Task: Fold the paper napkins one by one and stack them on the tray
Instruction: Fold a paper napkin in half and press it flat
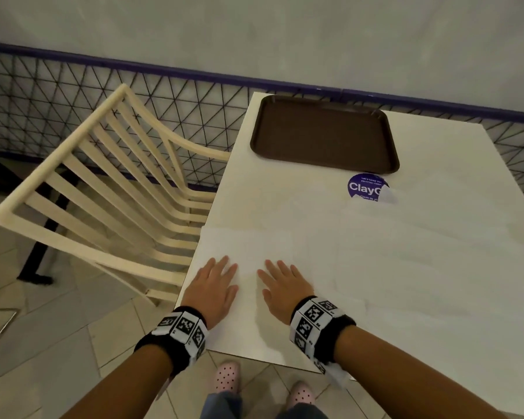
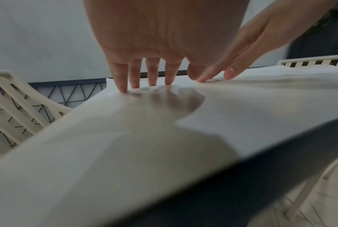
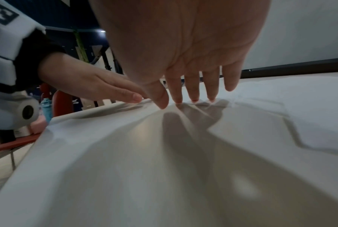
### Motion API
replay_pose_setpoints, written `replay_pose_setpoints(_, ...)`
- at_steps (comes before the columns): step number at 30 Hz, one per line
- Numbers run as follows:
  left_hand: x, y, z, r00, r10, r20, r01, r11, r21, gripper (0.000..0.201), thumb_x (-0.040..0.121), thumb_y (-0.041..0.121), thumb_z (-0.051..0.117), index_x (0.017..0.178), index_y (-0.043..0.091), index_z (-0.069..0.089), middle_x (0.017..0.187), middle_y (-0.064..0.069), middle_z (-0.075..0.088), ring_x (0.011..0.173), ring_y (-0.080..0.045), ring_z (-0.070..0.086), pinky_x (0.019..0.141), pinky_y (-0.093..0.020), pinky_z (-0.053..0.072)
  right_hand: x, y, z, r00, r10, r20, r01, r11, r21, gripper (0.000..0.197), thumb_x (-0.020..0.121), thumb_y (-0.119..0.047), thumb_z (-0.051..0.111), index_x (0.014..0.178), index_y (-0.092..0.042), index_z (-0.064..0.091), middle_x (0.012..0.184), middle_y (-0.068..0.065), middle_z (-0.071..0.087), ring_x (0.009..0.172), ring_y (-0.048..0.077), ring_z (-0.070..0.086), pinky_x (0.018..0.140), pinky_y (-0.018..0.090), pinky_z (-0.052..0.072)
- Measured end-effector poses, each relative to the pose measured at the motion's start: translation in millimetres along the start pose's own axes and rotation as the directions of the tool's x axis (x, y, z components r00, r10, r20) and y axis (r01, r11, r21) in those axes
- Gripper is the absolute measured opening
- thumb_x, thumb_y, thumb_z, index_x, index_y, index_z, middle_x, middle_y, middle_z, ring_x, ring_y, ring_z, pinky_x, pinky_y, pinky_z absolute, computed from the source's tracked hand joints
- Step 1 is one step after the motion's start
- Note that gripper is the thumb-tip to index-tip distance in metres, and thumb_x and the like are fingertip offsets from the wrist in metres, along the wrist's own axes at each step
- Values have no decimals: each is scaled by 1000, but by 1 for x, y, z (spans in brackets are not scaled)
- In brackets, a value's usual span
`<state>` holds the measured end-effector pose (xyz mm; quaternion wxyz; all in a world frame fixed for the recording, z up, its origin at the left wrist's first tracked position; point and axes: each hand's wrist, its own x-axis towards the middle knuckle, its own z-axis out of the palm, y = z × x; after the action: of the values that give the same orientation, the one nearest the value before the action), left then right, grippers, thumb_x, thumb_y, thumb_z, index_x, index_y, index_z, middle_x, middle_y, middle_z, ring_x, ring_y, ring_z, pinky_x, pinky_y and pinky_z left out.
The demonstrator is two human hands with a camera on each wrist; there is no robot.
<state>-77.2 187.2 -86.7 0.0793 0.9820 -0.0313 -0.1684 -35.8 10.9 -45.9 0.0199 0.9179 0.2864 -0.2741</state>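
Note:
A white paper napkin lies flat at the near left corner of the white table. My left hand presses on it with straight spread fingers, palm down. My right hand lies just to its right, also flat, its fingertips touching the paper, which wrinkles a little under them. More white napkins spread over the right half of the table, hard to tell apart. The brown tray sits bare at the far end of the table.
A round purple sticker is on the table just before the tray, partly under a napkin corner. A cream slatted chair stands at the table's left side. A black mesh fence runs behind. My feet are below the near edge.

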Motion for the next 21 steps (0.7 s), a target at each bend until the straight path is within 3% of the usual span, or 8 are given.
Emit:
replay_pose_setpoints(3,15,-10,-7,999,27,23,-28,999,47,111,61,67,-36,149,24,14,158,-3,7,146,-28,6,118,-38,13,14,-3,-9,999,48,7,-48,997,60,52,103,-28,22,151,-17,8,160,3,-5,148,25,0,121,40,4)
replay_pose_setpoints(5,28,-14,-14,998,32,57,-37,996,78,113,56,68,-39,150,25,8,159,-3,0,146,-27,1,118,-38,11,25,-1,-16,996,87,10,-87,992,89,52,103,-28,22,151,-18,8,160,2,-5,148,24,0,121,40,4)
replay_pose_setpoints(7,43,-13,-24,996,36,81,-43,995,86,97,64,59,-28,150,25,2,158,-3,-6,146,-27,-3,119,-37,9,36,3,-22,992,126,6,-126,986,113,52,103,-28,23,151,-18,9,160,2,-4,148,24,0,121,40,4)
replay_pose_setpoints(10,64,-11,-37,994,39,101,-49,995,93,60,95,49,3,150,24,0,158,-2,-10,146,-26,-6,119,-37,7,50,11,-31,985,170,7,-169,974,148,52,102,-27,23,152,-19,9,160,2,-4,148,24,0,121,40,3)
replay_pose_setpoints(11,70,-11,-41,994,45,104,-55,994,98,56,99,45,9,150,24,0,158,-2,-10,146,-26,-6,119,-36,6,55,14,-34,983,181,7,-180,971,157,52,102,-27,23,152,-19,9,160,2,-4,148,24,0,121,39,3)
replay_pose_setpoints(14,86,-14,-44,992,72,104,-85,987,133,60,96,48,4,150,24,1,158,-2,-9,146,-26,-5,119,-36,7,65,21,-40,979,204,-4,-200,965,169,51,102,-26,24,151,-20,11,160,1,-2,148,24,2,121,39,4)
replay_pose_setpoints(17,98,-15,-45,992,87,94,-98,987,126,77,81,56,-11,150,25,2,158,-2,-7,147,-26,-3,119,-37,7,71,27,-43,976,216,-17,-209,960,187,51,102,-25,25,151,-20,12,160,1,-1,148,23,3,121,38,5)
replay_pose_setpoints(21,101,-17,-48,993,100,60,-108,984,141,55,98,43,6,150,25,5,159,-1,-5,147,-26,-1,119,-37,5,68,34,-46,968,234,-93,-206,947,247,51,102,-24,27,151,-18,14,160,2,3,148,20,6,121,36,5)
